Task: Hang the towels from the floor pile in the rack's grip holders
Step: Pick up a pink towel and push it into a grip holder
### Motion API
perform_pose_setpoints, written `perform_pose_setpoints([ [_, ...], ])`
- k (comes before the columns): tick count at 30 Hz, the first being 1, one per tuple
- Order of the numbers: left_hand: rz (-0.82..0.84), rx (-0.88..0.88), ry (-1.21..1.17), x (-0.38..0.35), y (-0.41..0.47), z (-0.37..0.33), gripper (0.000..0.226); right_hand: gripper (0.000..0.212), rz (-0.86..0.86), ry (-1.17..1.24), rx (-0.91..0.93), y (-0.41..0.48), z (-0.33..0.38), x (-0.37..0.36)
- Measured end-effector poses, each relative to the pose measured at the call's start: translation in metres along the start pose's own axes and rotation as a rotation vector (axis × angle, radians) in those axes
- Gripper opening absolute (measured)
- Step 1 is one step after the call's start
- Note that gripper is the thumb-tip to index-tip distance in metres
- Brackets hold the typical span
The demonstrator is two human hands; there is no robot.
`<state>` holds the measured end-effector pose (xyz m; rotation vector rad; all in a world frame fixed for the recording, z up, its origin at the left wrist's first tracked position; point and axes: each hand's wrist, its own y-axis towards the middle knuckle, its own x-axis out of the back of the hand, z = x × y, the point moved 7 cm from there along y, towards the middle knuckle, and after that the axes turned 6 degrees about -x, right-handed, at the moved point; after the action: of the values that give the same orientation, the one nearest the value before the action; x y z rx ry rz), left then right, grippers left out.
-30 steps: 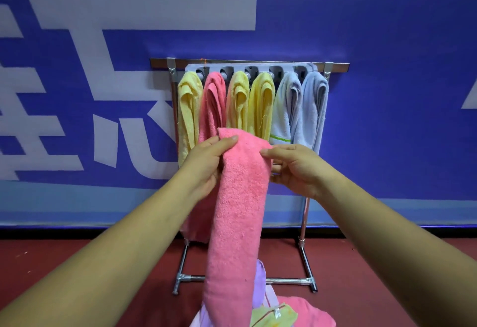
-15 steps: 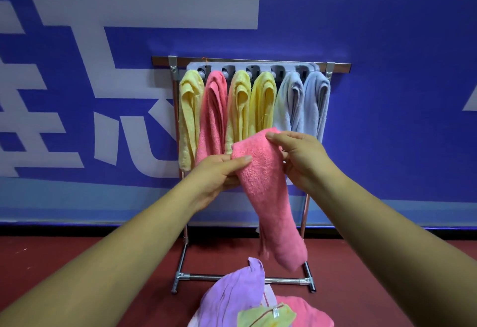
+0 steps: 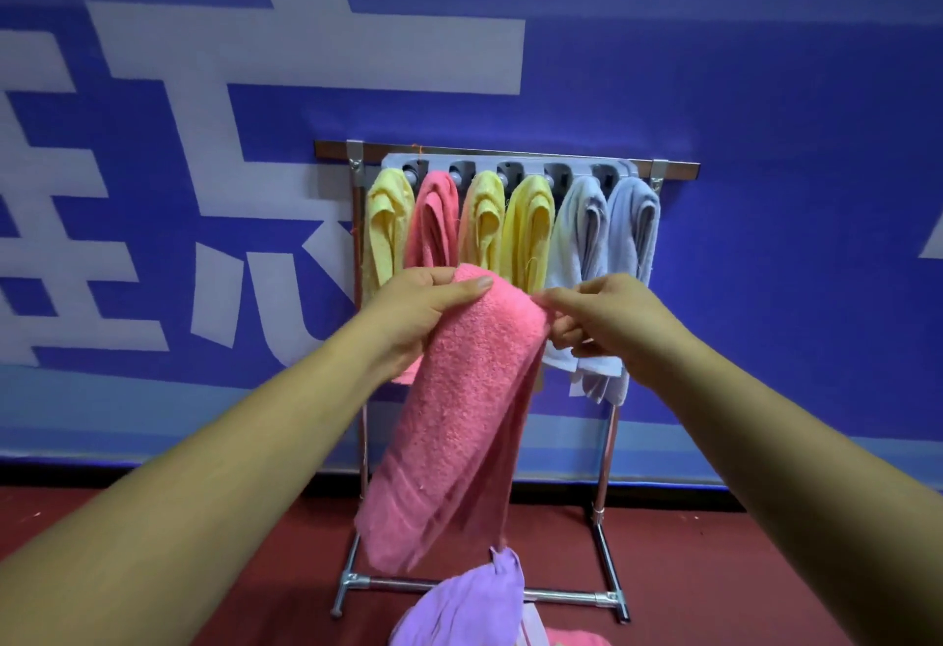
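A folded pink towel [image 3: 459, 410] hangs between my hands in front of the rack [image 3: 510, 163]. My left hand [image 3: 423, 308] grips its top fold with the thumb lying over the cloth. My right hand [image 3: 597, 318] pinches the towel's right edge. On the rack's grey grip holder strip hang several towels: a yellow towel [image 3: 382, 221], a pink one [image 3: 433, 221], two more yellow ones [image 3: 528, 227] and two pale blue ones [image 3: 633, 221]. The floor pile [image 3: 469, 604] shows a purple towel at the bottom edge.
The rack stands on metal legs [image 3: 604, 487] with a floor crossbar [image 3: 393, 584] on a red floor, against a blue wall with large white characters [image 3: 306, 48]. A bit of another pink towel [image 3: 576, 638] lies in the pile.
The pink towel has been shifted and refolded between my hands; it now hangs lower and to the left. The view has tilted up and pulled back slightly.
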<state>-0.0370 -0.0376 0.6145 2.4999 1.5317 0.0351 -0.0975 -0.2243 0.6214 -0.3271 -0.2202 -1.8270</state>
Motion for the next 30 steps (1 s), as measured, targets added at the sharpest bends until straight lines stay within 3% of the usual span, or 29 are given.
perform_pose_setpoints([
  [2,0.087,0.011,0.068,0.007,0.001,-0.012,0.026,0.035,-0.132,-0.175,0.191,0.007,0.028,-0.001],
  [3,0.134,0.016,0.101,0.01,0.001,-0.019,0.026,0.031,-0.11,-0.199,0.281,0.009,0.043,-0.009],
  [5,0.218,0.013,0.162,0.018,0.003,-0.031,0.026,0.027,0.168,-0.057,0.347,0.014,0.065,-0.038],
  [7,0.279,0.001,0.214,0.029,0.009,-0.041,0.029,0.031,0.479,0.13,0.267,0.019,0.074,-0.067],
  [9,0.3,0.011,0.259,0.043,0.015,-0.049,0.029,0.031,0.608,0.135,0.231,0.03,0.078,-0.086],
  [16,0.274,0.078,0.448,0.102,0.041,-0.046,0.058,0.03,0.523,-0.065,0.268,0.079,0.088,-0.12],
  [21,0.176,0.053,0.389,0.134,0.073,-0.051,0.015,0.02,0.474,-0.133,0.361,0.115,0.102,-0.128],
  [27,0.025,-0.058,0.387,0.162,0.123,-0.073,0.016,0.017,0.518,-0.059,0.335,0.165,0.122,-0.138],
  [30,-0.048,-0.062,0.4,0.183,0.152,-0.08,0.017,0.01,0.288,-0.115,0.373,0.196,0.142,-0.131],
])
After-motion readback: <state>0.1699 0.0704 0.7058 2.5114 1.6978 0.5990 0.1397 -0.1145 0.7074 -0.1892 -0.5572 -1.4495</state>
